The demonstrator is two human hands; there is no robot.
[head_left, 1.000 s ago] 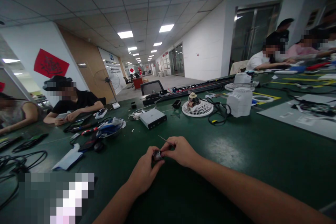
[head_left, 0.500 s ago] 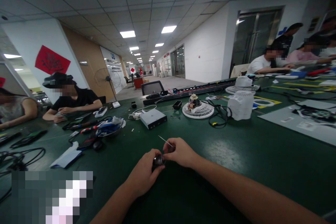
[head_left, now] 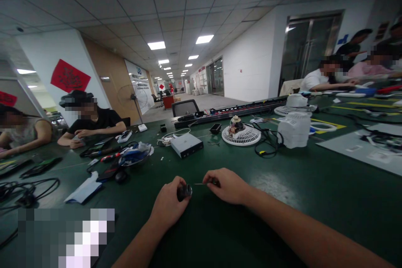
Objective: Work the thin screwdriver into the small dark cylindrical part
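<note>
My left hand [head_left: 167,204] is closed around a small dark, round metal part [head_left: 185,191] with a shiny rim, its open-looking end turned to the right. Between the fingers of my right hand [head_left: 228,186] is a thin metal rod [head_left: 199,184], pointing left towards that part. A gap separates the rod's tip from the rim. The rod's other end is hidden in my right hand, so its kind cannot be made out. Both hands are held over the green table [head_left: 201,234].
Beyond my hands lie a grey disc drive [head_left: 186,144], a small black tray [head_left: 215,128], a white fan grille [head_left: 241,136] with a motor and a white housing [head_left: 293,130]. Cables, a mouse [head_left: 121,176] and a blue cloth [head_left: 83,188] lie leftward. Several people sit around.
My right hand has moved away from the round part to the right, and the rod has swung from slanting upward to nearly level. The view has shifted slightly.
</note>
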